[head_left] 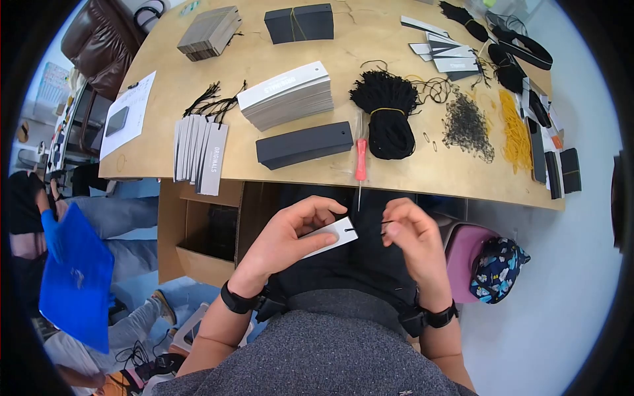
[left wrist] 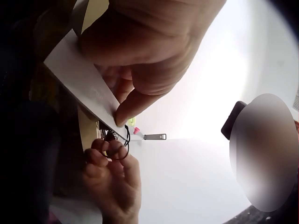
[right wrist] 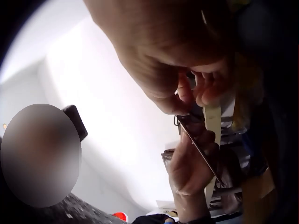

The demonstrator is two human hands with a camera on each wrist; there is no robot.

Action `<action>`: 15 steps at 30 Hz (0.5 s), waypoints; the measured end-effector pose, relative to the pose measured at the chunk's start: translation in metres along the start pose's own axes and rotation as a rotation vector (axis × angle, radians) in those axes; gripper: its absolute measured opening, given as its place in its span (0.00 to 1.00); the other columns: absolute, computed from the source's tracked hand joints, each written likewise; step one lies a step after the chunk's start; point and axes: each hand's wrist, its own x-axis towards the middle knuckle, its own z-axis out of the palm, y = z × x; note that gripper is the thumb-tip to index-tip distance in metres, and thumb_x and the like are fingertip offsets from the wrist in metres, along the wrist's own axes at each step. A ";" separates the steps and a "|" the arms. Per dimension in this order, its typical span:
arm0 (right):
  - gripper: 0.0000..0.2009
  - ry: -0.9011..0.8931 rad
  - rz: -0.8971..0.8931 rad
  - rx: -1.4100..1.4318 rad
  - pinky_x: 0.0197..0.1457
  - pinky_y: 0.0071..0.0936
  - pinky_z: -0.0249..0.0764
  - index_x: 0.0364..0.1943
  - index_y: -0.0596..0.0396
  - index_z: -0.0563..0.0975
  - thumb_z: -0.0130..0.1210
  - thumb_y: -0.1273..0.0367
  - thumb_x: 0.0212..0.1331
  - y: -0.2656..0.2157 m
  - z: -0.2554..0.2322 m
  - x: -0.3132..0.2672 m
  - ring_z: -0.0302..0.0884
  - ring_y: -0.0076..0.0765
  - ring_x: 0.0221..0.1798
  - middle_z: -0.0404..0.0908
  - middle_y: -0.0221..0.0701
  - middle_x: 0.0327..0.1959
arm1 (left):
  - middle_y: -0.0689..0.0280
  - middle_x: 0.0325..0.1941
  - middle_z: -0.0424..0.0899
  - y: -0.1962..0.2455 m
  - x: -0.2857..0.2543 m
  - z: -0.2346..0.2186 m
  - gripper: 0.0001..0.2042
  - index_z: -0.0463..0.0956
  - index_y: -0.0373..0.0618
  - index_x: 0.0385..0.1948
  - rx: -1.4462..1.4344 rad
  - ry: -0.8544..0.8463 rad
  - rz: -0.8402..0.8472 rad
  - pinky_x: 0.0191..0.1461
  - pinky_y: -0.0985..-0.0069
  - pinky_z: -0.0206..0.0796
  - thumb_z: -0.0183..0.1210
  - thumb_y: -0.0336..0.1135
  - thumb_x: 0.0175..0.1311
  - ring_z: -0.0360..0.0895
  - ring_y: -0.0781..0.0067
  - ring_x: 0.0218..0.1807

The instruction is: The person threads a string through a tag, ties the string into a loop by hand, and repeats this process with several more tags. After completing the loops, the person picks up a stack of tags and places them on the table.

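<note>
In the head view a white tag with a dark hole at its end lies in the left hand, gripped between thumb and fingers. To its right the right hand pinches a thin black cord between thumb and fingertips. The left wrist view shows the tag held by the left hand, with a black cord loop at its end, by the fingers of the right hand. From the right wrist, the tag appears nearly edge-on below the right hand.
On the table are corded tags, a white-topped stack, a black stack, a black cord bundle, a red-handled tool, safety pins and yellow cords. An open box stands below.
</note>
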 end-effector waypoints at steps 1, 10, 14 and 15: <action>0.03 0.023 -0.008 0.077 0.45 0.22 0.72 0.37 0.58 0.76 0.57 0.75 0.62 -0.002 -0.005 -0.001 0.74 0.23 0.42 0.74 0.32 0.46 | 0.68 0.42 0.81 -0.001 0.000 -0.001 0.10 0.82 0.38 0.44 0.063 -0.015 0.032 0.50 0.81 0.71 0.63 0.20 0.61 0.79 0.81 0.45; 0.06 -0.297 0.246 0.465 0.47 0.47 0.84 0.34 0.59 0.70 0.50 0.71 0.63 -0.012 -0.023 -0.006 0.85 0.53 0.40 0.82 0.50 0.33 | 0.65 0.39 0.83 0.004 -0.003 -0.008 0.15 0.84 0.40 0.47 0.245 -0.192 0.241 0.47 0.78 0.71 0.64 0.19 0.56 0.80 0.75 0.43; 0.08 -0.125 0.243 0.395 0.41 0.45 0.86 0.35 0.58 0.68 0.53 0.68 0.64 -0.011 -0.032 0.001 0.86 0.50 0.34 0.80 0.44 0.29 | 0.62 0.36 0.84 0.008 -0.011 -0.004 0.15 0.85 0.39 0.43 0.335 -0.263 0.280 0.43 0.75 0.70 0.67 0.18 0.51 0.81 0.70 0.40; 0.09 -0.110 0.274 0.413 0.42 0.43 0.87 0.34 0.58 0.68 0.53 0.68 0.64 -0.011 -0.031 0.001 0.86 0.50 0.35 0.80 0.43 0.29 | 0.62 0.38 0.83 0.010 -0.012 -0.005 0.17 0.85 0.41 0.46 0.361 -0.282 0.261 0.45 0.76 0.69 0.65 0.17 0.53 0.81 0.70 0.41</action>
